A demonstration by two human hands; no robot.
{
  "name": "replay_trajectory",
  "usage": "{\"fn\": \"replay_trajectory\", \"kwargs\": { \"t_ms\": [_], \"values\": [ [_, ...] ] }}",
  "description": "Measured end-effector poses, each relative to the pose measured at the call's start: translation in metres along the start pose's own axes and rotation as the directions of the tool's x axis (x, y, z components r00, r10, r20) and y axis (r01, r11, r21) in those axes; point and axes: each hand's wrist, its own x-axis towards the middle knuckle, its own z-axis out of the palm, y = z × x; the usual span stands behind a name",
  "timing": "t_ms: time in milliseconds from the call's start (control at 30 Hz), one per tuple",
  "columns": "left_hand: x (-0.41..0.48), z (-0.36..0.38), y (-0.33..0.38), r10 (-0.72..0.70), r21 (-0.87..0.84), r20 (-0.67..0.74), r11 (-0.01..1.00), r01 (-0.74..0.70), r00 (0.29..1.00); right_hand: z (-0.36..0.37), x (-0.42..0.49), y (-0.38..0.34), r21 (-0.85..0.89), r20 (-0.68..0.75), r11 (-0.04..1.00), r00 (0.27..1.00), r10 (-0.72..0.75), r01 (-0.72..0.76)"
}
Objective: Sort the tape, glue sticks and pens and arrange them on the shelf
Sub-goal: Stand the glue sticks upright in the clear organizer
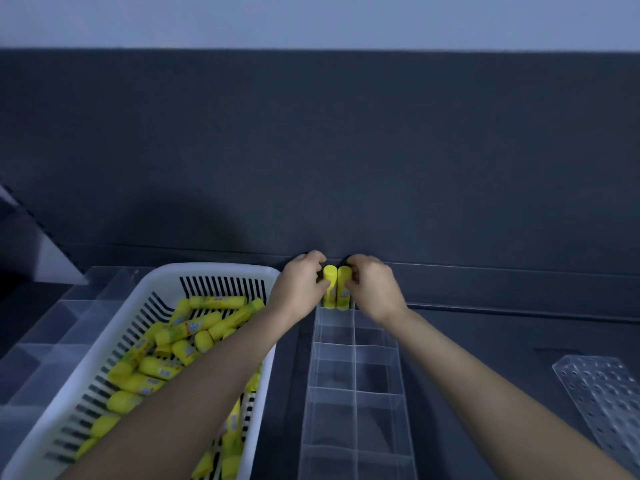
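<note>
Two yellow glue sticks stand upright side by side at the far end of a clear divided organiser (355,375) on the dark shelf. My left hand (303,282) grips the left glue stick (330,284). My right hand (372,285) grips the right glue stick (344,284). Their lower ends sit in the organiser's two farthest compartments. To the left, a white slatted basket (114,327) holds several more yellow glue sticks (187,329), and my left forearm crosses over it.
A clear stepped acrylic stand (45,344) sits left of the basket. A clear plate with round holes (604,396) lies at the right. A dark back wall (346,150) rises right behind the organiser. The organiser's nearer compartments hold nothing.
</note>
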Motion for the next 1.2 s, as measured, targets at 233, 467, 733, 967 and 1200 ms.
{"fn": "replay_trajectory", "kwargs": {
  "t_ms": [233, 467, 733, 967, 1200],
  "values": [
    [-0.033, -0.049, -0.047, 0.059, 0.054, -0.025, 0.997, -0.057, 0.998, 0.009, -0.015, -0.038, 0.014, -0.111, 0.991, 0.985, -0.132, 0.134],
    [-0.05, -0.107, -0.137, -0.193, 0.412, 0.236, 0.907, 0.082, 0.952, 0.054, -0.021, -0.095, -0.025, 0.099, 0.97, 0.966, -0.237, 0.241],
    [-0.043, -0.104, -0.167, -0.181, 0.424, 0.435, 0.905, -0.023, 0.882, 0.094, -0.019, -0.123, -0.202, 0.333, 0.926, 0.912, -0.241, 0.319],
    [-0.028, -0.111, -0.173, -0.206, 0.57, 0.474, 0.812, -0.121, 0.856, 0.11, -0.002, -0.128, -0.365, 0.382, 0.87, 0.905, -0.186, 0.332],
    [-0.044, -0.113, -0.19, -0.035, 0.507, 0.338, 0.849, -0.15, 0.941, 0.119, -0.004, -0.127, -0.44, 0.354, 0.824, 0.912, -0.207, 0.358]
  ]
}}
